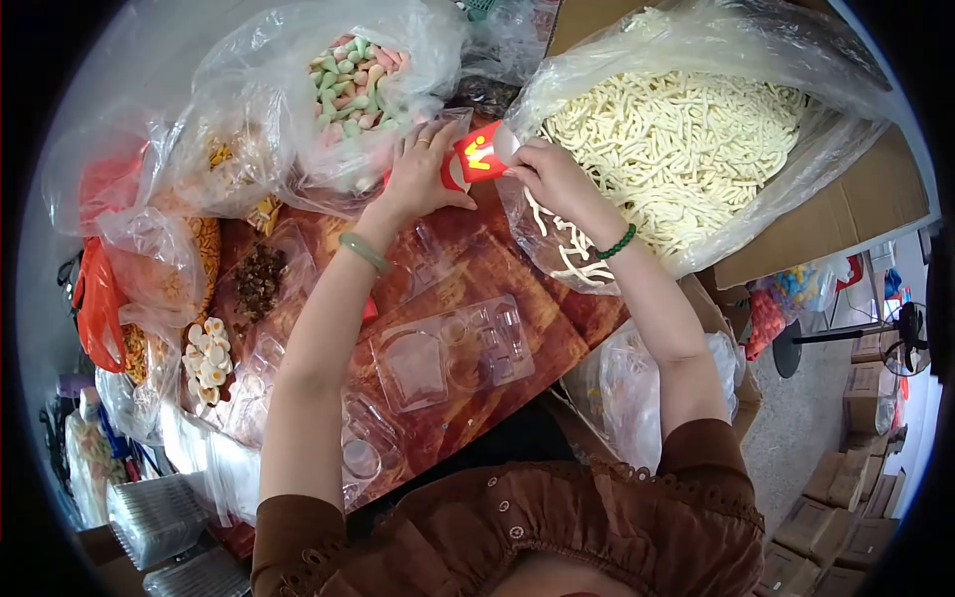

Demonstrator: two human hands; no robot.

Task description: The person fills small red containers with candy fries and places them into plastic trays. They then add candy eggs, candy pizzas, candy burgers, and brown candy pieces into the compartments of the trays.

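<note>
A red fries carton (480, 154) with a yellow logo and a pale inner side is at the far edge of the table. My right hand (557, 177) pinches its right end between thumb and fingers. My left hand (426, 171) lies over more red card at the carton's left end, fingers stretched out and thumb apart. What lies under that palm is hidden. Just right of my right hand, pale stick-shaped pieces (686, 149) fill a large plastic-lined cardboard box. A clear moulded plastic tray (453, 353) sits on the table nearer to me.
A bag of pink and green candies (356, 85) stands at the back left. Dark brown pieces (261, 282) and white-and-yellow egg-shaped pieces (207, 358) lie on the left, by a red plastic bag (97, 308). On the right are a fan (905, 338) and stacked cartons (836, 478).
</note>
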